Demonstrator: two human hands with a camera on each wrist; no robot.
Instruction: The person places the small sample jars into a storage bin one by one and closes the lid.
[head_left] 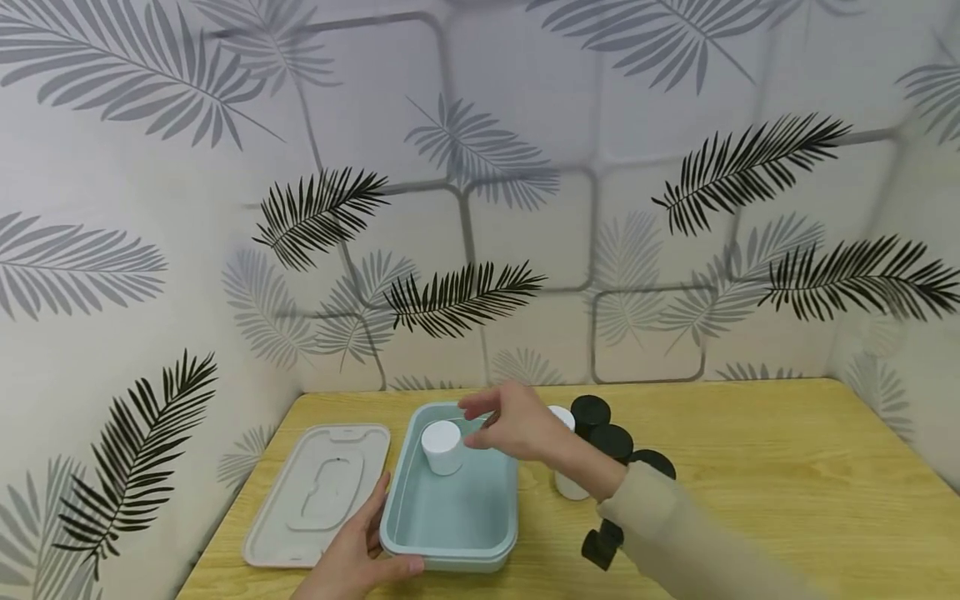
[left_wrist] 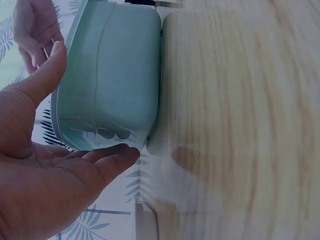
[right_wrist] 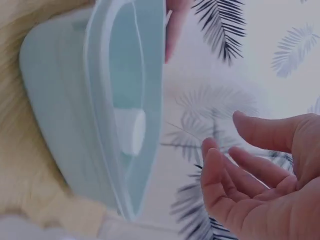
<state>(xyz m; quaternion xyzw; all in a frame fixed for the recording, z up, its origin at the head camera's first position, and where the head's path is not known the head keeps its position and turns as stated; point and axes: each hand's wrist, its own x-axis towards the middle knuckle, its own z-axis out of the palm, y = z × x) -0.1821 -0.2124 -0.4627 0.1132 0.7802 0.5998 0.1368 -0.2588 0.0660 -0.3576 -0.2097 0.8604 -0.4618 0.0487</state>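
Observation:
A pale green plastic tub (head_left: 450, 552) sits on the wooden table, with one white round jar or canister (head_left: 442, 450) near its far left corner. At the tub's near left corner is my left hand (head_left: 358, 554); the thumb touches the front rim and the extended fingers lie along the left side, as the left wrist view also shows on the tub's outer wall (left_wrist: 125, 65). Over the tub's far right part hovers my right hand (head_left: 521, 423), apart from the white jar (right_wrist: 132, 131). Between its loosely bent fingers nothing is visible in the right wrist view.
Left of the tub lies a flat whitish lid (head_left: 322, 492). To the right stand white containers (head_left: 572, 486) and several black round ones (head_left: 589, 412), partly behind my right forearm. Small black pieces (head_left: 598, 550) lie nearer. A leaf-patterned wall (head_left: 525, 333) borders the table (head_left: 787, 483).

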